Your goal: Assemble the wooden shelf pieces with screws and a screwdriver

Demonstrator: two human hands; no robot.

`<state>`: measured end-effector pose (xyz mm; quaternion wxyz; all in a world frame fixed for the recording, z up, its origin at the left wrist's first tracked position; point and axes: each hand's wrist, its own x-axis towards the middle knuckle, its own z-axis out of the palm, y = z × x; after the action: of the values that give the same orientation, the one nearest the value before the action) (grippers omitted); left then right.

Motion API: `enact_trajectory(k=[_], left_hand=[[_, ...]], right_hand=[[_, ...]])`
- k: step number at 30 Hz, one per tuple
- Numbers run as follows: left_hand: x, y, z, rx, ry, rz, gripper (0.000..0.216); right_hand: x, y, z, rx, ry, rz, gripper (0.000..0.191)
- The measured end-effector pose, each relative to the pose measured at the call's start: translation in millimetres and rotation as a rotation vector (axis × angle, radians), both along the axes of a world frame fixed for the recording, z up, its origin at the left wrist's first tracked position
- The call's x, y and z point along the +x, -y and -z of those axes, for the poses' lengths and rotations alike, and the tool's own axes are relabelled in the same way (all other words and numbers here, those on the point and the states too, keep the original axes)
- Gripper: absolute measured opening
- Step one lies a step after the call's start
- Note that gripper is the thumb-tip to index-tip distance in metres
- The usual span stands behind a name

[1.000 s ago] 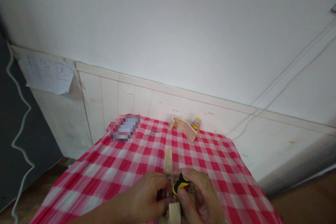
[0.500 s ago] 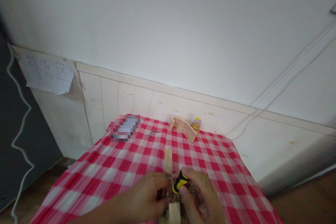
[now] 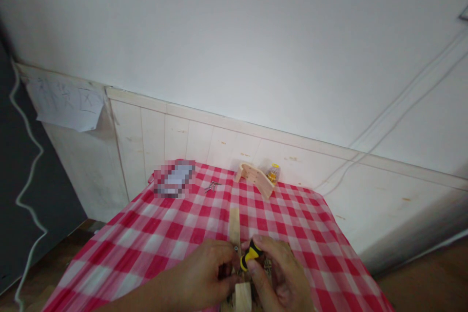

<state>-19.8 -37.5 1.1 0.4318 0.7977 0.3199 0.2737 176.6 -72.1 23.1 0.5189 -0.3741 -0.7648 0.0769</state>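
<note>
A short screwdriver (image 3: 252, 255) with a yellow and black handle is gripped between the thumb and fingers of my right hand (image 3: 283, 270). It tilts over a wooden piece (image 3: 243, 297), part of which reaches away from me as a narrow pale strip (image 3: 234, 222). On the other side, my left hand (image 3: 210, 270) has its fingers curled closed against this wood. A small round metal screw head (image 3: 236, 248) shows at my left fingertips. My hands hide the screwdriver's tip and much of the wood between them.
A red-and-white checked cloth (image 3: 153, 248) covers the table. Toward the wall lie several loose screws (image 3: 212, 186), a curved wooden part (image 3: 256, 179) and a clear container with yellow (image 3: 273, 173). A blurred-out flat object (image 3: 176, 179) lies at the back left.
The screwdriver handle has turned slightly in my right fingers, so its yellow and black parts show differently. My left hand stays in place.
</note>
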Motion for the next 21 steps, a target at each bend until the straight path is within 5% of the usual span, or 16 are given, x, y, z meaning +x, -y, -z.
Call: enact_trajectory(k=[21], left_hand=[[-0.7,0.3,-1.3,-0.025,0.003,-0.006,0.002]], right_hand=[[-3.0,-2.1,1.4,0.047,-0.006,0.044,0.03]])
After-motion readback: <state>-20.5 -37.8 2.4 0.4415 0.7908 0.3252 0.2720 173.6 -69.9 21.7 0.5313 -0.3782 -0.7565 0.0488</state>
